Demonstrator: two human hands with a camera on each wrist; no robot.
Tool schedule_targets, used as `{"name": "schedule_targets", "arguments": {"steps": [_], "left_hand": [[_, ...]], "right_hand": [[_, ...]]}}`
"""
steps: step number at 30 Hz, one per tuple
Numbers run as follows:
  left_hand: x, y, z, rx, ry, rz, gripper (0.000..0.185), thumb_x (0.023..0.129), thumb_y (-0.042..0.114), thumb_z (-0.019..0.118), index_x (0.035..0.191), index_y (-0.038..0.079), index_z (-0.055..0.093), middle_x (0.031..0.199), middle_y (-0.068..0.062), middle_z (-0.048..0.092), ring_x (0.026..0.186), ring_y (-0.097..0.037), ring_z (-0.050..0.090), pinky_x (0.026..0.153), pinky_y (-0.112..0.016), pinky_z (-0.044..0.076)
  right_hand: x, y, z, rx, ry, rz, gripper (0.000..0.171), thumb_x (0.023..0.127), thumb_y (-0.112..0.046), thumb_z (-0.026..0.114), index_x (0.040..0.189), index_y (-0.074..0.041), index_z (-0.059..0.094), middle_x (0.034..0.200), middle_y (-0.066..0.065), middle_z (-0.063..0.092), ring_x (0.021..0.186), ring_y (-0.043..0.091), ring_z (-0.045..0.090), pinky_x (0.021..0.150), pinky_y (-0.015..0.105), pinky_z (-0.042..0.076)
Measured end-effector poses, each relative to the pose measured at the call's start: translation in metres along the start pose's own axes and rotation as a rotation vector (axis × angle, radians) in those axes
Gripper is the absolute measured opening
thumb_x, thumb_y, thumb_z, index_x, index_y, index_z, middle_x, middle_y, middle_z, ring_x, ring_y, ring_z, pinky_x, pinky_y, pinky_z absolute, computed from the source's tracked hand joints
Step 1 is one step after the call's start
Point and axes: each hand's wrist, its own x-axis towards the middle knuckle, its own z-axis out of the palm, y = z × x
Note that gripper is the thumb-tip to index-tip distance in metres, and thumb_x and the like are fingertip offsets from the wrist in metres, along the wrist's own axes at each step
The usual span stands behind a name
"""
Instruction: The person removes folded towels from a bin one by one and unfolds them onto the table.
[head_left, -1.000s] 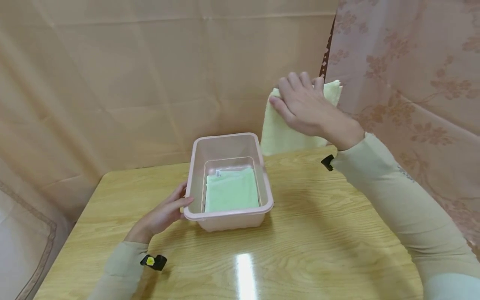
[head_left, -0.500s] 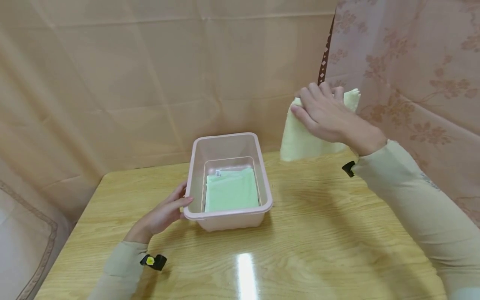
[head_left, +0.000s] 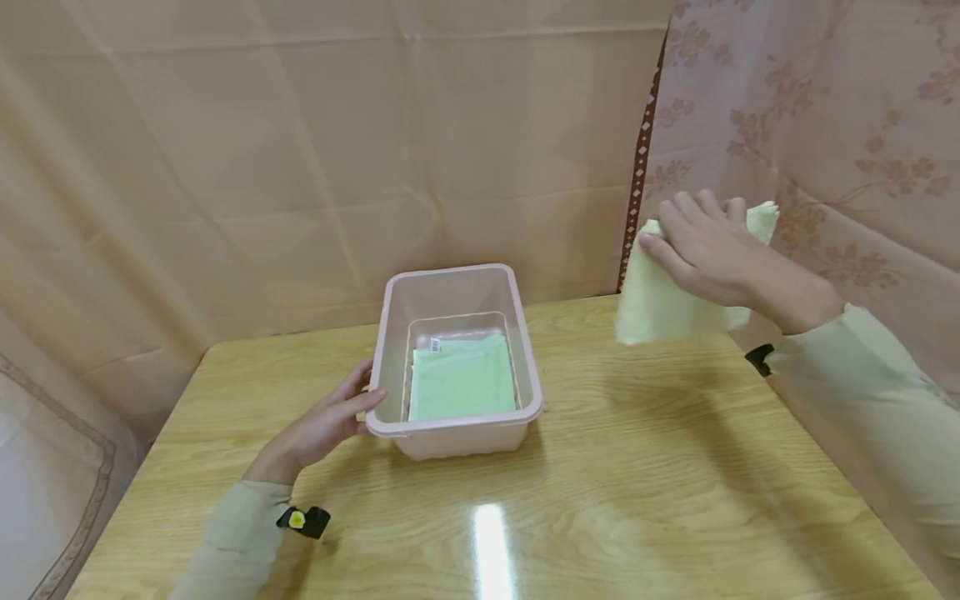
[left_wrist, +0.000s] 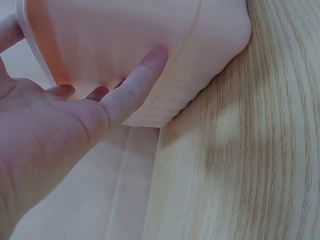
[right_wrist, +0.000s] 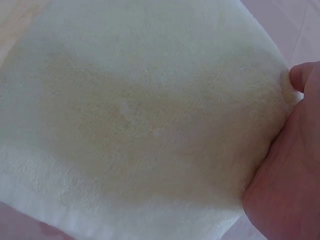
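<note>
A pale yellow folded towel (head_left: 667,304) hangs from my right hand (head_left: 712,254), which grips its upper edge above the table's right side. In the right wrist view the towel (right_wrist: 140,115) fills most of the picture. My left hand (head_left: 326,429) holds the left side of a pink plastic basin (head_left: 465,437), thumb over the rim. The left wrist view has the fingers of this hand (left_wrist: 75,115) against the outer wall of the basin (left_wrist: 135,35). Inside the basin a green folded towel (head_left: 461,379) with a small white label lies flat on the bottom.
The basin stands on a wood-grain table (head_left: 600,500), near its back edge. Behind it hangs a beige curtain (head_left: 300,167), and a floral pink curtain (head_left: 847,150) hangs at the right. A bright light reflection shows on the tabletop's front part.
My right hand has carried the yellow towel to the right and lower, away from the basin. The left hand and the basin have hardly moved.
</note>
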Motion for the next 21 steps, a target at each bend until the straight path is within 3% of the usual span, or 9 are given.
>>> {"name": "schedule_targets", "arguments": {"steps": [9, 14, 17, 21], "left_hand": [[-0.003, 0.006, -0.002, 0.095, 0.034, -0.011, 0.07, 0.109, 0.029, 0.046, 0.165, 0.027, 0.003, 0.164, -0.017, 0.014, 0.141, -0.043, 0.033, 0.101, -0.043, 0.047], [-0.003, 0.016, -0.002, 0.184, 0.068, -0.023, 0.074, 0.109, 0.032, 0.049, 0.164, 0.028, 0.001, 0.167, -0.014, 0.01, 0.146, -0.041, 0.029, 0.107, -0.051, 0.041], [-0.002, 0.026, 0.002, 0.309, 0.125, 0.047, 0.077, 0.107, 0.031, 0.054, 0.164, 0.027, 0.003, 0.168, -0.011, 0.007, 0.151, -0.039, 0.02, 0.113, -0.059, 0.032], [0.001, 0.051, 0.016, 0.507, 0.199, 0.243, 0.078, 0.103, 0.022, 0.062, 0.164, 0.027, 0.013, 0.167, -0.008, 0.011, 0.152, -0.031, 0.013, 0.116, -0.062, 0.024]], "right_hand": [[-0.014, 0.021, 0.009, 0.029, -0.012, -0.001, 0.036, 0.111, -0.038, 0.029, 0.092, -0.011, 0.04, 0.097, 0.01, 0.041, 0.093, 0.035, 0.033, 0.085, 0.062, 0.018], [-0.02, 0.034, 0.011, 0.047, -0.024, 0.01, 0.034, 0.111, -0.037, 0.029, 0.095, -0.01, 0.043, 0.1, 0.011, 0.043, 0.094, 0.036, 0.033, 0.085, 0.063, 0.018], [-0.022, 0.04, 0.011, 0.056, -0.019, 0.017, 0.034, 0.111, -0.037, 0.03, 0.101, -0.008, 0.046, 0.111, 0.015, 0.047, 0.1, 0.039, 0.036, 0.086, 0.063, 0.018], [-0.023, 0.043, 0.009, 0.059, 0.004, 0.004, 0.034, 0.111, -0.035, 0.03, 0.098, -0.008, 0.045, 0.112, 0.016, 0.047, 0.1, 0.04, 0.037, 0.084, 0.062, 0.019]]}}
